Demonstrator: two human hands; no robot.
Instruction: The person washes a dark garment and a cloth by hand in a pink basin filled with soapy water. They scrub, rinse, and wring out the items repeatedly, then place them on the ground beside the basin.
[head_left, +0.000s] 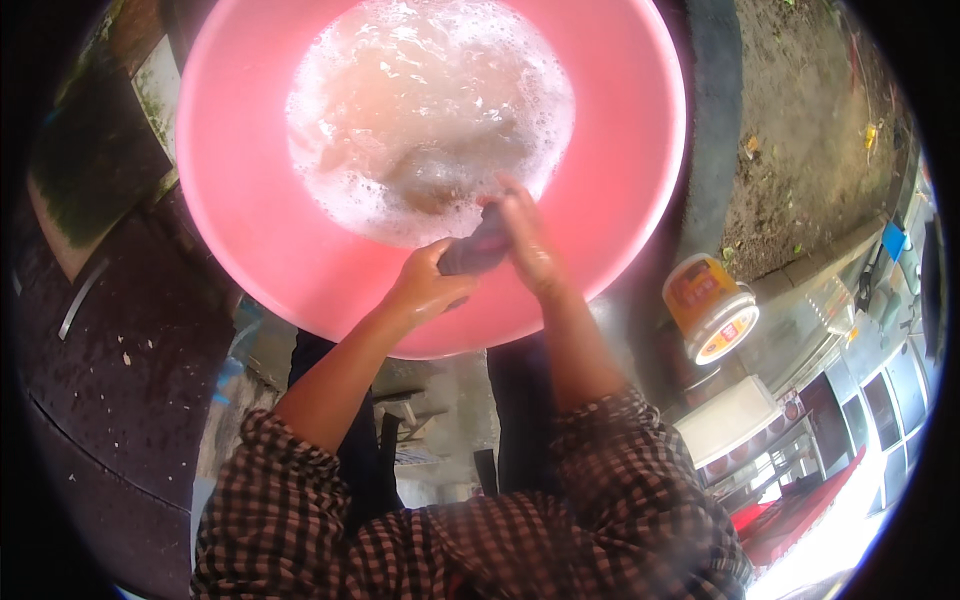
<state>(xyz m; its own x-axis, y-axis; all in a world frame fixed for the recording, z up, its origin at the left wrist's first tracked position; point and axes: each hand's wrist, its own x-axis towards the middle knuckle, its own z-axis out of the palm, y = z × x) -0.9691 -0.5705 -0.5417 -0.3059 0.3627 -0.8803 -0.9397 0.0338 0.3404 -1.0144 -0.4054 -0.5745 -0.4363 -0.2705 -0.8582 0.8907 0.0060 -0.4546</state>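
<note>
A large pink plastic basin stands before me, with cloudy, sudsy water in its bottom. My left hand grips a bunched dark cloth over the basin's near wall. Against the cloth's upper right end lies my right hand, wet and blurred, its fingers stretched toward the water. Whether those fingers grip the cloth is unclear. Something brownish shows dimly beneath the water's surface near my hands; its kind cannot be told.
To the right, a yellow-orange plastic bucket with a white lid sits on the ground. Bare soil lies beyond it. A dark, flat panel or surface runs along the left side. My legs are under the basin's near rim.
</note>
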